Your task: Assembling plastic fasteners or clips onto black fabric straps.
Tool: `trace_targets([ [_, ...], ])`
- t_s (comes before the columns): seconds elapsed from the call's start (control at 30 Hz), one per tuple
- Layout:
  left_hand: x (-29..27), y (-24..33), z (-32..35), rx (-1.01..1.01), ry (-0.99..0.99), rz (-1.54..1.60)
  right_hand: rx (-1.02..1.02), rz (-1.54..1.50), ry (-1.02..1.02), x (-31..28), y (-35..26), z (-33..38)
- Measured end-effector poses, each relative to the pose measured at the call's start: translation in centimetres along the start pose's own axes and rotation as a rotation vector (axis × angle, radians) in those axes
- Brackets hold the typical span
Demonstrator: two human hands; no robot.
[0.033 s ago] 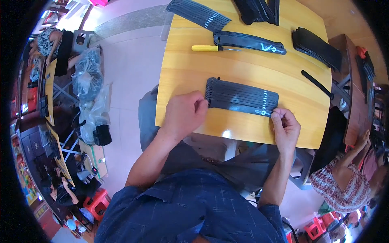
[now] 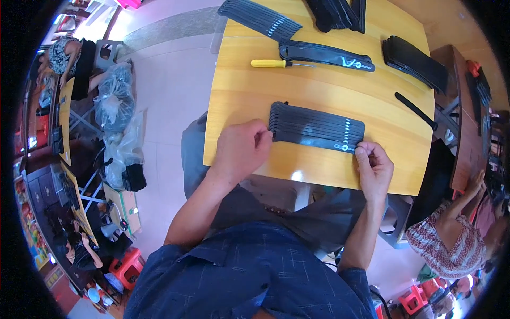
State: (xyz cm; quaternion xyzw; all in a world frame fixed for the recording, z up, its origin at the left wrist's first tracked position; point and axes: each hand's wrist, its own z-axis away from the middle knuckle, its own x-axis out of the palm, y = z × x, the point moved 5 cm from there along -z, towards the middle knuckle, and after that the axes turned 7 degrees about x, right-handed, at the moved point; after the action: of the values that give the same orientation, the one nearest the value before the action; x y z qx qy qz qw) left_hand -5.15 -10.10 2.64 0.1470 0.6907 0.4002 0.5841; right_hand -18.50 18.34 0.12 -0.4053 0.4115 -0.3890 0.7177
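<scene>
A fanned row of flat black straps point(image 2: 313, 123) lies on the yellow wooden table point(image 2: 239, 111) in front of me. Their left ends are rounded, and small white marks line up near the right ends. With curled fingers pressed together, my left hand point(image 2: 243, 146) is closed at the near left end of the row; the fingertips are partly hidden. My right hand point(image 2: 376, 165) pinches the near right corner of the front strap between thumb and forefinger. Beyond the row rests a screwdriver point(image 2: 271, 63) with a yellow handle.
Other black strap bundles lie along the far side: a fanned set point(image 2: 260, 20), a narrow stack point(image 2: 326, 55) and a thicker pile point(image 2: 414, 63). One single strap point(image 2: 416, 111) sits near the right edge. People sit at both sides, and bagged goods point(image 2: 114, 101) stand on the floor at left.
</scene>
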Motion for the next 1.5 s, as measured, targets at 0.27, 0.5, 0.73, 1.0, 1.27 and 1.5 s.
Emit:
trace_targets([
  [0.27,-0.04,0.19,-0.08,-0.042,-0.033,-0.020,-0.016,0.053,0.048,-0.04,-0.23,-0.18],
  [0.5,-0.01,0.07,-0.17,-0.042,-0.042,-0.032,-0.014,0.044,0.056,0.04,-0.16,-0.20],
  [0.73,0.07,-0.03,-0.05,0.028,0.021,-0.019,-0.007,0.069,0.063,0.09,-0.33,-0.28],
  [1.0,0.26,-0.25,-0.05,0.012,0.019,0.003,-0.016,0.065,0.073,0.10,-0.12,-0.27],
  [1.27,0.15,-0.06,-0.29,-0.071,-0.053,-0.014,-0.068,0.092,0.094,0.23,-0.14,-0.35],
  [1.5,0.15,-0.37,-0.01,0.015,0.027,0.015,-0.060,0.072,0.099,0.24,-0.15,-0.39],
])
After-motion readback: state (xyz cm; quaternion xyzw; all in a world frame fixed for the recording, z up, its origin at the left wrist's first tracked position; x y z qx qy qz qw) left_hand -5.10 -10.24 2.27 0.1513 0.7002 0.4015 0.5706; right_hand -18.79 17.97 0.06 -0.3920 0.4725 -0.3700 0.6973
